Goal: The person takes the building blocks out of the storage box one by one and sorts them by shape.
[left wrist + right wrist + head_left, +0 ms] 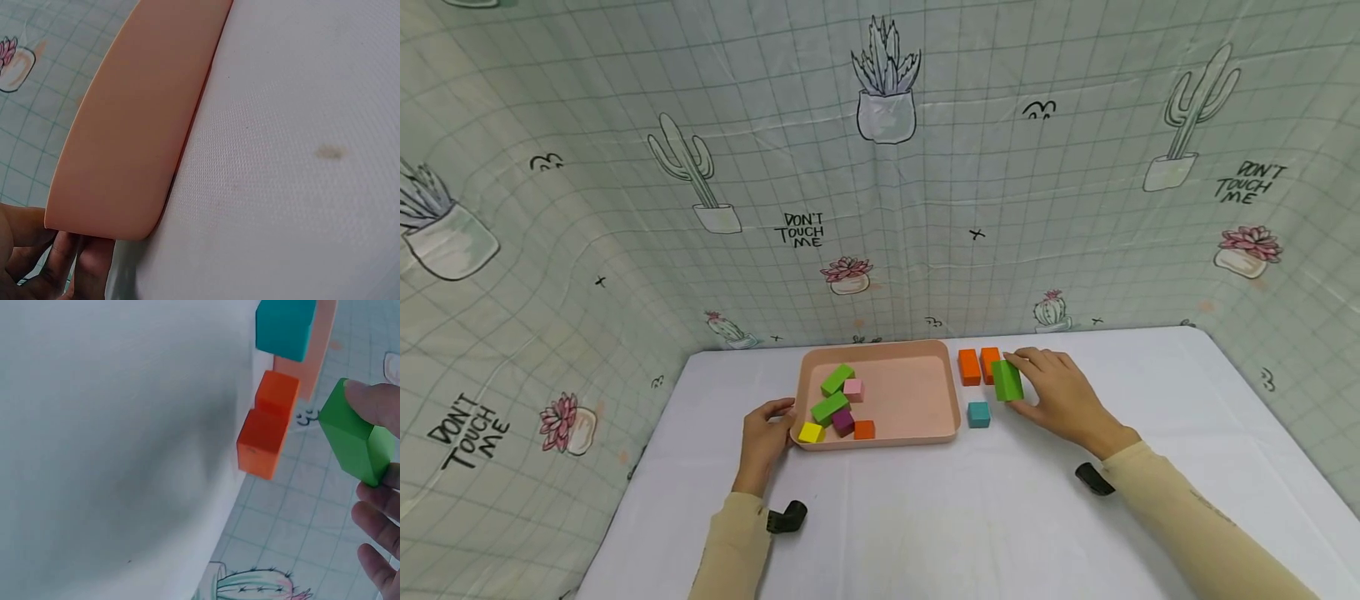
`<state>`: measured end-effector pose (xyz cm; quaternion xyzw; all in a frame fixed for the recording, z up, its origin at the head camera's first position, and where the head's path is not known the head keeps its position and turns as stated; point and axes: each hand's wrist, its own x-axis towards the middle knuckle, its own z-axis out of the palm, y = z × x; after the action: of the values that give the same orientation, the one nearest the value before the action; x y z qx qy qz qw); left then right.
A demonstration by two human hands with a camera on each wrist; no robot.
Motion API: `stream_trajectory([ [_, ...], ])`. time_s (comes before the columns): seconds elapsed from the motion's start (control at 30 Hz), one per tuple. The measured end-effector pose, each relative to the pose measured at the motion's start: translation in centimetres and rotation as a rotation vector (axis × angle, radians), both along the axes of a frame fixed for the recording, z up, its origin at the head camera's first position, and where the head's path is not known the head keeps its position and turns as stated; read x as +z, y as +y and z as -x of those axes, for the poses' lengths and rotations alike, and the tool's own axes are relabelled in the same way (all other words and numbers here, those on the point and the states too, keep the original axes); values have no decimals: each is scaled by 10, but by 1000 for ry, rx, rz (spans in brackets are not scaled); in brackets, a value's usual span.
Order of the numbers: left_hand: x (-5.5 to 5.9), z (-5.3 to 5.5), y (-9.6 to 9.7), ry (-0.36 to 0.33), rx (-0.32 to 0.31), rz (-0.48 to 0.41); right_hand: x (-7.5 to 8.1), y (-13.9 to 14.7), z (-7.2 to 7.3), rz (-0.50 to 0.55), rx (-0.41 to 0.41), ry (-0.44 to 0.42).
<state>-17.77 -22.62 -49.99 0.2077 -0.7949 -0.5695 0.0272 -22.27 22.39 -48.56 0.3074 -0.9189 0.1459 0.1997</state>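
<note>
My right hand [1060,396] pinches a green rectangular block [1007,381] between thumb and fingers, right of the tray. In the right wrist view the thumb lies on one end of the green block [359,431], the fingers at the other. Two orange blocks [969,367] stand just left of it, and a teal cube [978,414] sits nearer the front. My left hand [763,437] holds the left end of a shallow pink tray [917,392]. In the left wrist view its fingers [94,262] bend against the tray's end wall, their tips partly hidden.
Inside the tray's left half lie green blocks [831,408], a pink block [853,389], a purple cube [843,422], a yellow block [811,432] and an orange block [864,429]. A white table [917,517] bears everything, with a printed cloth [925,208] hanging behind.
</note>
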Motion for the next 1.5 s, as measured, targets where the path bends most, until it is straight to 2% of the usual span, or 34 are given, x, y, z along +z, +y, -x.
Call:
stream_trajectory([
  [0.27, -1, -1, -1, 0, -6, -5, -7, 12, 0, 18, -35, -16],
  [0.67, 0, 0, 0, 0, -3, -3, -16, 23, 10, 5, -104, -68],
  [1.23, 3, -1, 0, -3, -14, -7, -22, 31, 23, -13, -141, -178],
  [1.5, 3, -2, 0, -14, -11, 7, -23, 28, 33, -65, -154, -250],
])
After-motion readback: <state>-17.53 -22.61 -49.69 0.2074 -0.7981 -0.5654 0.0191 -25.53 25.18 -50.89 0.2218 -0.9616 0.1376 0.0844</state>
